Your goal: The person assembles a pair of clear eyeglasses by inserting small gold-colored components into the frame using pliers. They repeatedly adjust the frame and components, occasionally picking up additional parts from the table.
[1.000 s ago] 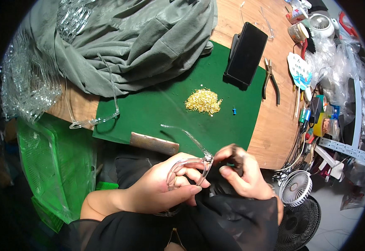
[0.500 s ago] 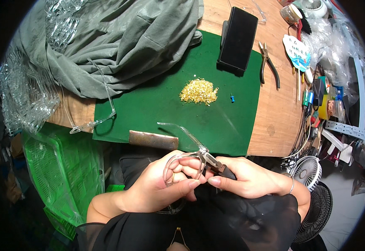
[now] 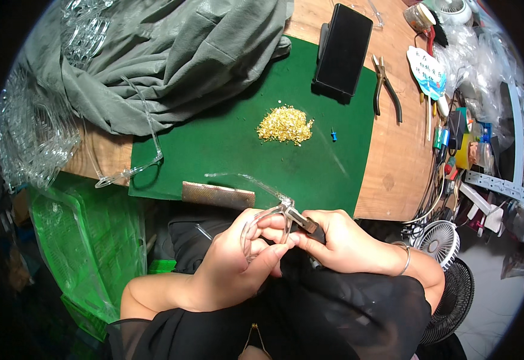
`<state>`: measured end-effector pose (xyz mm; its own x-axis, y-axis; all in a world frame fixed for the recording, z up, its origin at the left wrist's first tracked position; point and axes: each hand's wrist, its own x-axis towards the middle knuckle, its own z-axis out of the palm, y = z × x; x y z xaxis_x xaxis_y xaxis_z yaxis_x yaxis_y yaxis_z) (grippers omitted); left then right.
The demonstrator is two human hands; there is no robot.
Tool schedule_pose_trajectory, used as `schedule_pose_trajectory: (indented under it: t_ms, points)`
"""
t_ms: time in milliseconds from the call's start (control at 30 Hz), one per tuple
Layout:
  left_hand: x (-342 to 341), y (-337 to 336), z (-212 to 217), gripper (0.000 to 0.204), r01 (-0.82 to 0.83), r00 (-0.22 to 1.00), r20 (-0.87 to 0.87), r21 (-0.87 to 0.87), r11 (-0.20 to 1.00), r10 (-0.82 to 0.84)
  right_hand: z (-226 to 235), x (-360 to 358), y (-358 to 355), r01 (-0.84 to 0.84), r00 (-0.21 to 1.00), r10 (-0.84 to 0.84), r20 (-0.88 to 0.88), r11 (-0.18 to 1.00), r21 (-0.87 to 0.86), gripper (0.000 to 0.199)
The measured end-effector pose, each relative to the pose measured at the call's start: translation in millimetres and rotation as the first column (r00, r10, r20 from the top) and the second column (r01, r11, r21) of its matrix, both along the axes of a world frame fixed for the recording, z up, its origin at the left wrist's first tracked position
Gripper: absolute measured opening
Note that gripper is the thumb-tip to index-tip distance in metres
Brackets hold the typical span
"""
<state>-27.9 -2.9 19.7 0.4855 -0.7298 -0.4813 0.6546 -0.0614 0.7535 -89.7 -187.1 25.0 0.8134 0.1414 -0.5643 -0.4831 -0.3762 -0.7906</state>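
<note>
Gripping clear safety glasses point(image 3: 260, 223) with the left hand point(image 3: 238, 264), right hand point(image 3: 340, 240) clenches a small tool point(image 3: 302, 221) off the green mat's point(image 3: 226, 150) near edge; gold screws point(image 3: 286, 125) sit mid-mat, pliers point(image 3: 387, 87) beside its right edge.

We see a wooden desk point(image 3: 397, 174) filling the upper half of the view, with a dark green mat point(image 3: 232, 150) laid across its middle. At eleven o'clock a grey-green cloth point(image 3: 154, 60) lies bunched over the desk's far edge. At nine o'clock stacks of clear plastic pieces point(image 3: 27, 138) pile up, and a green plastic crate point(image 3: 87, 246) sits below them at eight. At four o'clock a small white fan point(image 3: 439, 240) stands over pale floor point(image 3: 490, 300). The light is even and bright.
</note>
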Motion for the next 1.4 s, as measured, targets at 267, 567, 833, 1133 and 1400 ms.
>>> schedule_pose_trajectory:
  t_ms: [267,567,833,1133,1400]
  points:
    - [18,5,5,0.036,0.052,0.962,-0.262,-0.113,0.992,-0.080,6,7,-15,-0.025,0.983,0.104,-0.152,0.893,0.450,0.025]
    - [9,6,5,0.033,0.043,0.991,-0.121,-0.097,0.994,-0.055,2,0,-13,-0.098,0.983,0.084,0.162,0.992,0.078,0.022]
    - [12,12,1,0.027,0.213,0.873,0.431,0.085,0.973,-0.228,-8,5,-20,-0.134,0.785,0.289,0.548,0.943,-0.304,0.032]
    - [14,10,-5,0.027,0.226,0.713,0.660,0.102,0.969,-0.236,-17,3,-20,-0.109,0.744,0.299,0.598,0.937,-0.332,0.030]
    - [14,11,-8,0.030,0.208,0.870,0.436,0.095,0.974,-0.228,-23,0,-15,-0.085,0.820,0.246,0.517,0.945,-0.315,0.028]
